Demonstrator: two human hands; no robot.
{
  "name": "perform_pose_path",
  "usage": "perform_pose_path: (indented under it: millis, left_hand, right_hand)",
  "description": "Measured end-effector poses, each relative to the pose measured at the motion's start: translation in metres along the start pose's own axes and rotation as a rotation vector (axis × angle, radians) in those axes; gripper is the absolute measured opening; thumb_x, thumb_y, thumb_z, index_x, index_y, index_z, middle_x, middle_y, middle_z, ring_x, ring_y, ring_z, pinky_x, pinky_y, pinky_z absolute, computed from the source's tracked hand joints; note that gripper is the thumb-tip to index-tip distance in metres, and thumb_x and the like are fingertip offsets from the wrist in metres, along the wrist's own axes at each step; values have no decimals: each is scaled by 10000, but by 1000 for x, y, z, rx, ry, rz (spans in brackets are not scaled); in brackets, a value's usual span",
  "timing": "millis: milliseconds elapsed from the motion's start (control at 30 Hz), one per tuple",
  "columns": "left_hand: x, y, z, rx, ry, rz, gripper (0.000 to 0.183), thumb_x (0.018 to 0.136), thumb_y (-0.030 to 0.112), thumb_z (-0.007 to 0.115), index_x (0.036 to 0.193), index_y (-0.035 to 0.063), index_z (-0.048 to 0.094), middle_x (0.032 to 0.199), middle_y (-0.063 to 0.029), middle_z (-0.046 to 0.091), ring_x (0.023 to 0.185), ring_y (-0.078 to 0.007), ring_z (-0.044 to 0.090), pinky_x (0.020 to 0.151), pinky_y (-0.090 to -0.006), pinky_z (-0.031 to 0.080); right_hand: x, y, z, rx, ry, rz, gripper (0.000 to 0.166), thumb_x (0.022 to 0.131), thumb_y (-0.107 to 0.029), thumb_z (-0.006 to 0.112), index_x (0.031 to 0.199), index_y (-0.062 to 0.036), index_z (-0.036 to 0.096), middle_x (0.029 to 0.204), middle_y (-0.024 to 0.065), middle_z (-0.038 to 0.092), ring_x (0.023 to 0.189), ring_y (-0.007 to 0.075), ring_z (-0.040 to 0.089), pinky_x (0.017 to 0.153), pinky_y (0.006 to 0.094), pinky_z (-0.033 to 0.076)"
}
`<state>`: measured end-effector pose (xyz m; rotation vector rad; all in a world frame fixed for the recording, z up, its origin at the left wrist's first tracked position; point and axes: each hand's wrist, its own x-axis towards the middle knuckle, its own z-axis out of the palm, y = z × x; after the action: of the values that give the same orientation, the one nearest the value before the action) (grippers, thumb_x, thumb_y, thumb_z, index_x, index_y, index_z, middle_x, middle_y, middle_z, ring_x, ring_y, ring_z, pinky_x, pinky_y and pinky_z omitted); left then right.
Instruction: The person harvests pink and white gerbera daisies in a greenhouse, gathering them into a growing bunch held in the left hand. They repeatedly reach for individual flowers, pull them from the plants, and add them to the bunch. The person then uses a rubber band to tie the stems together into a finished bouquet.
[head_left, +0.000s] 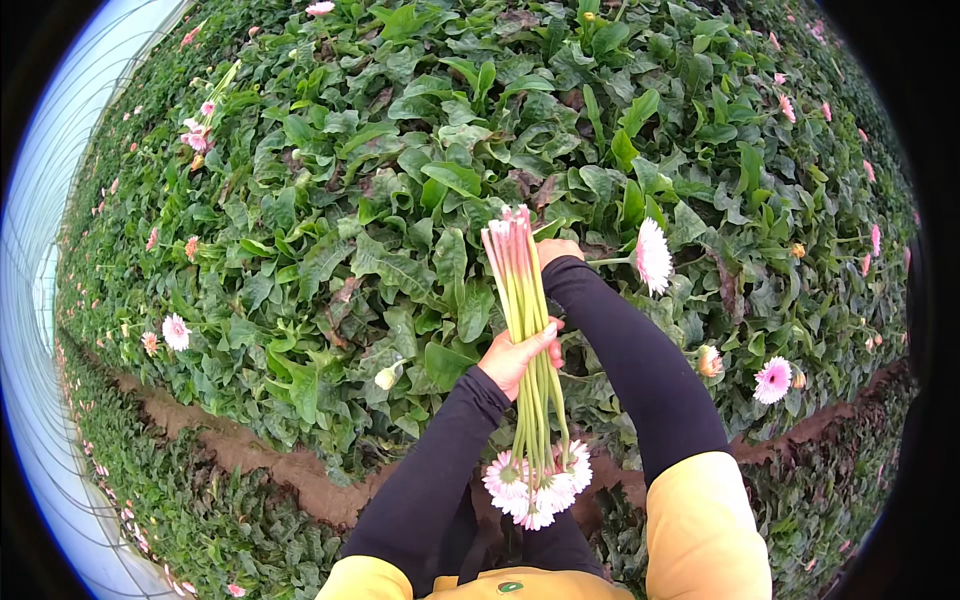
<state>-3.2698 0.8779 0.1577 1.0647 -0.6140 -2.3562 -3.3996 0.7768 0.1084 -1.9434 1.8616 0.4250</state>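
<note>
My left hand (519, 358) is closed around a bunch of cut gerbera stems (531, 307). The bunch hangs upside down, with its pinkish cut ends at the top. Below my hand, the pale pink gerbera heads (536, 487) point toward the ground. My right hand (559, 250) reaches down among the gerbera leaves just beyond the bunch, its fingers hidden by stems and foliage. To the right of that wrist stands an open pink gerbera bloom (654, 256), whose stem runs behind my right sleeve.
Dense gerbera leaves (405, 262) fill the bed before me. Several cut gerberas (196, 136) lie on the foliage at the upper left. A bare soil path (300, 480) runs at my feet, and greenhouse film (45, 225) curves along the left.
</note>
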Motion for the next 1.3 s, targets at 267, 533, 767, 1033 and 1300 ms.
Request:
perform_pose_path:
  millis: [267,533,767,1033,1300]
  left_hand:
    - [55,-3,-42,-127,228,34,275,823,191,515,1065,110,413,677,-44,489,640,-189,513,621,-381,462]
    - [36,-3,-84,-304,270,121,522,822,204,521,1246,260,221,687,-41,456,660,-187,492,663,-432,441]
    - [30,-8,-89,-290,303,60,556,823,204,520,1267,271,192,683,-31,457,669,-191,495,650,-417,440]
    - [-13,-8,-63,-267,94,160,285,825,225,516,1034,46,441,680,-31,476,667,-165,500,636,-320,452]
    - [-124,27,-59,-219,-21,251,215,828,220,505,944,39,493,913,-101,563,750,-155,537,670,-316,483]
  right_hand:
    - [63,-14,29,134,5,116,234,753,-179,468,871,-65,635,895,100,616,820,244,600,692,335,475]
    - [69,53,66,37,-102,-24,285,812,-229,397,969,-83,585,968,98,591,885,274,565,746,404,440]
    - [5,-8,95,414,60,236,306,813,-251,368,931,-58,574,883,157,590,824,301,569,726,383,449]
    - [-133,42,-17,204,267,64,207,845,-240,383,808,-51,460,615,164,559,589,351,551,545,445,425]
    - [-228,-73,-51,1019,257,-257,181,876,-174,407,800,-24,473,559,54,425,487,144,412,490,267,366]
